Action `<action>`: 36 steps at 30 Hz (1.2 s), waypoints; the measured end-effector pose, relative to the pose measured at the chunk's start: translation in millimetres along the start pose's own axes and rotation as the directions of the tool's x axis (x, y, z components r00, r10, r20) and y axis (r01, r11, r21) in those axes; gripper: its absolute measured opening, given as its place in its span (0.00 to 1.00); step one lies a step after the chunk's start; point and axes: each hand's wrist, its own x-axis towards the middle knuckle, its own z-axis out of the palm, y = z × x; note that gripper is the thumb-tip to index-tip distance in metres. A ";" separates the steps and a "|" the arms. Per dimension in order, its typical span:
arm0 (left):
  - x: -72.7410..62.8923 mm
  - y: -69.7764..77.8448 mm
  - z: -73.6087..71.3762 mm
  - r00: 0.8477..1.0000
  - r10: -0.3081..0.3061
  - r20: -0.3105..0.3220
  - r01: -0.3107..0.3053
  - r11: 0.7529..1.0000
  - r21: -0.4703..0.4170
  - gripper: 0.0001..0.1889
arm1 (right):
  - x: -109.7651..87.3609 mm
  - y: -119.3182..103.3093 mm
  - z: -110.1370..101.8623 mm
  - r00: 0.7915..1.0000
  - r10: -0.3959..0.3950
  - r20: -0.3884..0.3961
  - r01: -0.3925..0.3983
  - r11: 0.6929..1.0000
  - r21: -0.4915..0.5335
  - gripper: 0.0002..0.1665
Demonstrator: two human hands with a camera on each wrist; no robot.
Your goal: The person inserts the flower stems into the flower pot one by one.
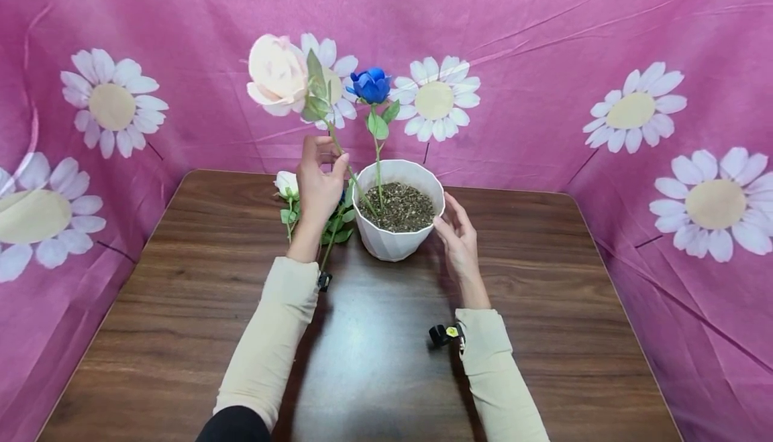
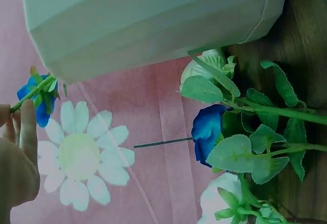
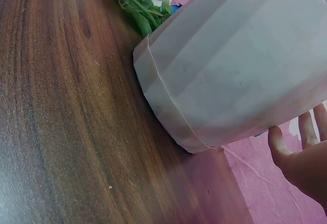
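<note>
My left hand (image 1: 320,180) pinches the stem of a pale pink artificial rose (image 1: 278,74), whose lower end stands in the pot's soil (image 1: 401,207). Beside that stem a blue rose (image 1: 371,85) stands upright in the same white faceted pot (image 1: 392,242). On the pot's right side my right hand (image 1: 460,235) rests its thumb near the rim, fingers extended; the right wrist view shows the thumb (image 3: 278,144) against the wall. The left wrist view has the left hand (image 2: 19,168) at its edge, with the green stem between thumb and fingers; the pink bloom is out of that view.
Left of the pot, more artificial roses lie on the wooden table (image 1: 531,261): a white one (image 1: 286,185) and, in the left wrist view, a blue one (image 2: 208,134). A pink cloth (image 1: 519,19) printed with daisies hangs close behind the table and at both sides.
</note>
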 end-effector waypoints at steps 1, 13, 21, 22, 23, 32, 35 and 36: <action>-0.2 0.2 1.6 1.000 0.011 0.009 -0.011 1.000 0.025 0.15 | 0.0 0.2 0.0 1.000 -0.001 0.001 0.001 1.000 0.001 0.33; 1.7 6.0 22.9 0.982 -0.058 0.181 0.053 0.998 0.033 0.08 | 0.5 2.6 -2.3 1.000 0.004 0.014 -0.004 1.000 -0.001 0.33; 2.8 5.0 32.4 0.965 -0.118 0.234 0.104 0.992 0.075 0.08 | 1.7 2.9 -2.7 1.000 -0.004 0.011 0.004 1.000 0.001 0.34; 2.8 4.2 33.4 0.963 -0.125 0.237 0.108 0.991 0.085 0.08 | 1.8 2.6 -2.7 1.000 -0.003 0.011 0.003 1.000 0.001 0.34; 2.8 3.3 34.1 0.963 -0.130 0.238 0.110 0.989 0.095 0.08 | 1.9 2.3 -2.6 1.000 -0.001 0.010 0.001 1.000 0.002 0.34; -0.5 -10.5 39.0 0.974 0.050 0.221 -0.101 0.968 0.230 0.06 | 1.2 -0.6 -0.6 1.000 0.002 0.002 -0.002 1.000 -0.001 0.34; -4.3 -14.7 40.4 0.973 0.080 0.215 -0.131 0.963 0.236 0.05 | 1.3 -0.9 -0.1 1.000 0.002 0.006 -0.002 1.000 -0.005 0.34; -5.7 -15.2 40.9 0.973 0.089 0.215 -0.139 0.962 0.235 0.05 | 1.3 -0.6 0.1 1.000 0.001 0.008 -0.001 1.000 -0.006 0.34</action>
